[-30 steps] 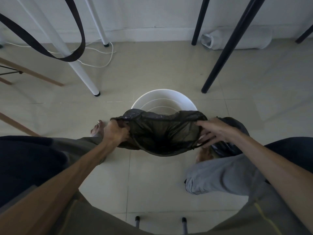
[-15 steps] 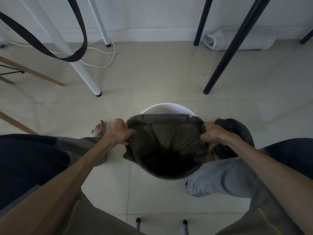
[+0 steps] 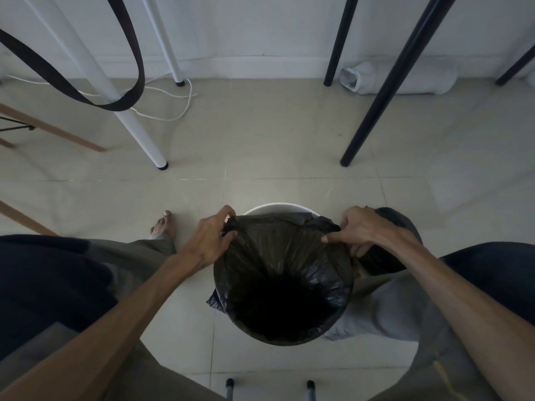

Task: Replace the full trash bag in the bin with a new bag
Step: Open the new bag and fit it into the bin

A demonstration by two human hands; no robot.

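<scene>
A new black trash bag (image 3: 282,273) is spread open over the white round bin (image 3: 278,207) on the floor between my knees. Only the far arc of the bin's rim shows; the bag covers its near side and hangs down inside. My left hand (image 3: 212,237) grips the bag's edge at the left of the rim. My right hand (image 3: 363,231) grips the bag's edge at the right. A dark full trash bag (image 3: 389,218) lies on the floor just right of the bin, mostly hidden behind my right hand.
A white table leg (image 3: 142,140) stands to the far left, a black leg (image 3: 367,123) to the far right. A white cable (image 3: 173,111) lies on the tiles by the wall. A black strap (image 3: 127,91) hangs at upper left. My bare foot (image 3: 163,227) rests left of the bin.
The bag went from a bunched strip held before the bin to a wide open mouth pulled down over the rim. Both hands moved with its edge to the bin's sides.
</scene>
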